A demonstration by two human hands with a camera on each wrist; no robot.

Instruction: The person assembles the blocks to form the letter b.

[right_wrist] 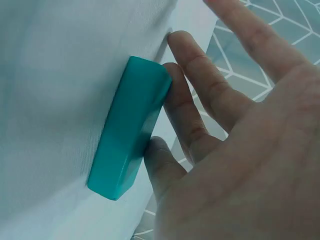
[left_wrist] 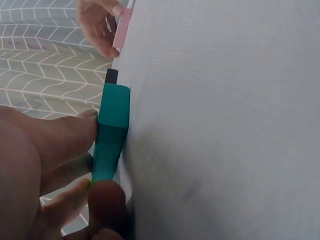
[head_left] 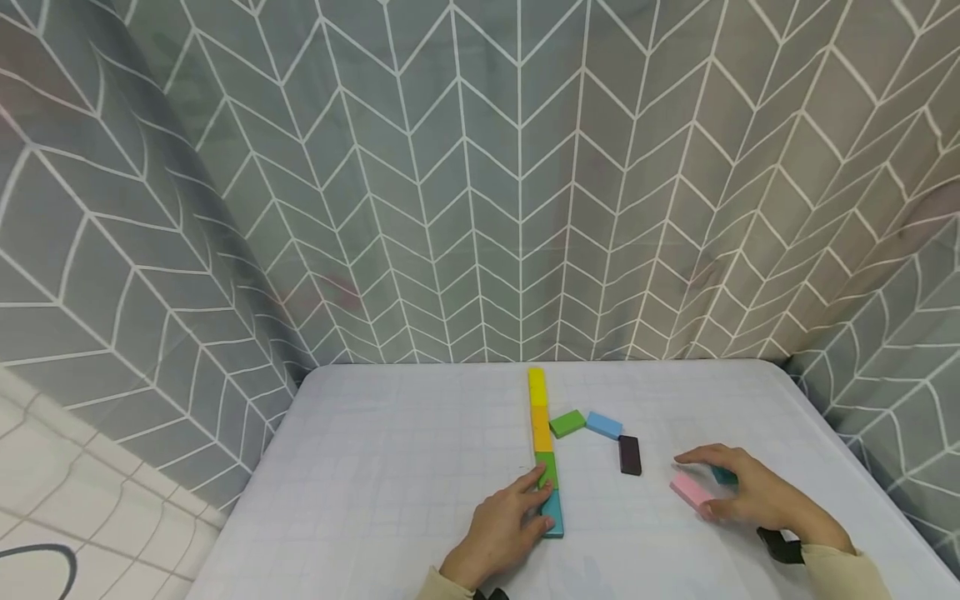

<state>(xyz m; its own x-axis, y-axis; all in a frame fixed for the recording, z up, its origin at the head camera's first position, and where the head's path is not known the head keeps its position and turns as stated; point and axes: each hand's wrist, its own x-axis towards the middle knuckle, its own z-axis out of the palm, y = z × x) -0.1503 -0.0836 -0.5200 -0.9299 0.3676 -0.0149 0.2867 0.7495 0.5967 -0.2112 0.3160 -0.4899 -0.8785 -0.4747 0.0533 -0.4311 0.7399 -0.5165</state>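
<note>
My left hand (head_left: pixel 504 531) rests at a straight row of blocks, its fingertips on the green block (head_left: pixel 548 460) and the teal block (head_left: pixel 553 504). In the left wrist view, the thumb lies against the side of that teal block (left_wrist: pixel 113 112). Orange (head_left: pixel 542 429) and yellow (head_left: pixel 537 387) blocks continue the row. Over at the right, my right hand (head_left: pixel 757 492) spreads above a pink block (head_left: pixel 690 490), with the thumb touching its near end. Another teal block (right_wrist: pixel 127 125) lies beside the right hand's other fingers, mostly hidden in the head view.
From the row, a green block (head_left: pixel 567 423), a light blue block (head_left: pixel 603 425) and a black block (head_left: pixel 630 456) curve toward the right. All lie on a white-covered table (head_left: pixel 360 467). Patterned grey curtains (head_left: pixel 480 208) hang behind and beside it.
</note>
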